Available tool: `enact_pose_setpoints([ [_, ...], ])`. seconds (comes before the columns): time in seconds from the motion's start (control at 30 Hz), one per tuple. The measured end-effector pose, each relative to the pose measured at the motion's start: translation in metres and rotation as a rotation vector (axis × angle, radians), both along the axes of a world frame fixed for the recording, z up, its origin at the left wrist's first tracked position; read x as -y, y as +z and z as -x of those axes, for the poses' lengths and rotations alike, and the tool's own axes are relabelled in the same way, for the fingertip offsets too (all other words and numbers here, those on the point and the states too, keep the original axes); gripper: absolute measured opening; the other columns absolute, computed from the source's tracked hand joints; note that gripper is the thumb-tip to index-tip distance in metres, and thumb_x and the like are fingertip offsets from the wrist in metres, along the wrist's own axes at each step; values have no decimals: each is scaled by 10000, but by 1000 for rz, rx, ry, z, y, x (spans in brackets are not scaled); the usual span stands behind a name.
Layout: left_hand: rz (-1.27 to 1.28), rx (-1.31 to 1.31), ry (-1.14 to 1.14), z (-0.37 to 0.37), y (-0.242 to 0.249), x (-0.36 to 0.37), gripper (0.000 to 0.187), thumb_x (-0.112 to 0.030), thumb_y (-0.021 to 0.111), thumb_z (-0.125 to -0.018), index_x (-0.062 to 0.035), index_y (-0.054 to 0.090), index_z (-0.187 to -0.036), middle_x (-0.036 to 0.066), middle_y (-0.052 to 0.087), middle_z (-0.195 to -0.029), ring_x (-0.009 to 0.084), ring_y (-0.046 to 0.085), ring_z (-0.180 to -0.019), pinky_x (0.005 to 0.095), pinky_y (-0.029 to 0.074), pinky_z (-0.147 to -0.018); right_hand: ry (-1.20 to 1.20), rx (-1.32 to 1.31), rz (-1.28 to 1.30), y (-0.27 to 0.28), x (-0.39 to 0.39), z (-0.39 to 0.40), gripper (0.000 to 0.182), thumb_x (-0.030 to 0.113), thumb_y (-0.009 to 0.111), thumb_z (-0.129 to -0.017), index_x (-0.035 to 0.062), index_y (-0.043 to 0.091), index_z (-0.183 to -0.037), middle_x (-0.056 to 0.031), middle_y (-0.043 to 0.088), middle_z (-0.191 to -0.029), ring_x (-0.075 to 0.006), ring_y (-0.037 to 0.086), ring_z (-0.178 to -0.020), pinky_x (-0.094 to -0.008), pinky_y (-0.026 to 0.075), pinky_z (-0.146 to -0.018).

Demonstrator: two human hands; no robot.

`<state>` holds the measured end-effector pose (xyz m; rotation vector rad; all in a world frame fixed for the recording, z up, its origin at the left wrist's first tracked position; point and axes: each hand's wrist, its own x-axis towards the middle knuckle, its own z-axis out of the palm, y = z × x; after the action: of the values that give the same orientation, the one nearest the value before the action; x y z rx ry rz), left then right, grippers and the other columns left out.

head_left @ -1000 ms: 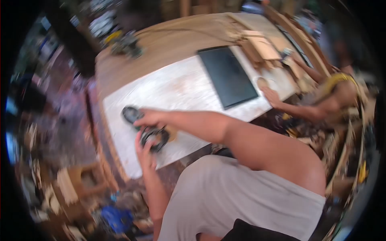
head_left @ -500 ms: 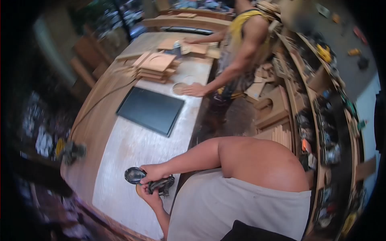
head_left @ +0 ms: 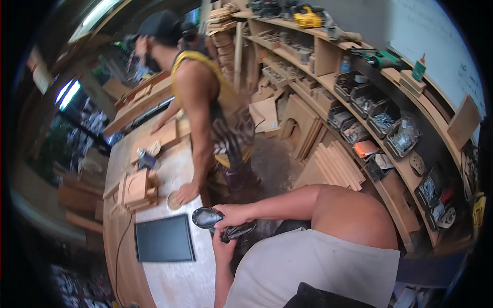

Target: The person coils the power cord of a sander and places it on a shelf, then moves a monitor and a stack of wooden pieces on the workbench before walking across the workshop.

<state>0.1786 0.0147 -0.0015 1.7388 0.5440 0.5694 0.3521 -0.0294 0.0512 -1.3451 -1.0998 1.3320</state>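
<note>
My right hand (head_left: 233, 214) is closed on a black tool (head_left: 207, 218) with a shiny oval top, which looks like a sander. From below, my left hand (head_left: 223, 250) grips the same tool's dark lower part. The tool is held above the edge of the workbench (head_left: 179, 280), close to my grey apron (head_left: 313, 272). A flat dark panel (head_left: 164, 238) lies on the bench beyond my hands. The tool's underside is hidden by my fingers.
A co-worker (head_left: 197, 92) leans on the bench, one hand (head_left: 189, 192) near a round cut-out. Stacked wooden pieces (head_left: 136, 190) and a can (head_left: 146, 158) stand there. A cord (head_left: 119, 251) crosses the bench. Shelves with hardware bins (head_left: 382, 122) and stacked boards (head_left: 328, 167) line the right.
My view has swung up and to the right, showing more of the shelves and co-worker. My hands have drawn the tool toward the bench's edge. The co-worker's head is now in view.
</note>
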Motion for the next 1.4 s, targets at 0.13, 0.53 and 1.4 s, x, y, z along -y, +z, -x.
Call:
enact_pose_setpoints([
  [0.13,97,75,-242,-92,1,3,470,40,696,-730,-15,507,-1156,86,581,-1088,171,554,-1033,304,440,-911,-166,95,-99,14,46,-94,447,138,679,-851,-25,475,-1214,-93,643,-983,-130,602,-890,-295,489,-814],
  [0.53,427,-128,-605,-221,-51,-1,302,56,634,-832,-47,526,-1094,93,565,-1185,169,574,-1066,297,489,-903,-914,335,-324,152,289,-225,646,262,691,-876,-20,370,-1361,-134,483,-1332,-196,453,-1226,-348,373,-1045],
  [1.4,510,-474,-611,-201,-144,-54,125,-157,607,-915,-35,611,-887,4,605,-790,94,538,-719,251,459,-677,-1980,360,-24,333,601,-276,316,340,642,-908,41,624,-1012,-21,617,-742,-110,575,-577,-289,561,-569],
])
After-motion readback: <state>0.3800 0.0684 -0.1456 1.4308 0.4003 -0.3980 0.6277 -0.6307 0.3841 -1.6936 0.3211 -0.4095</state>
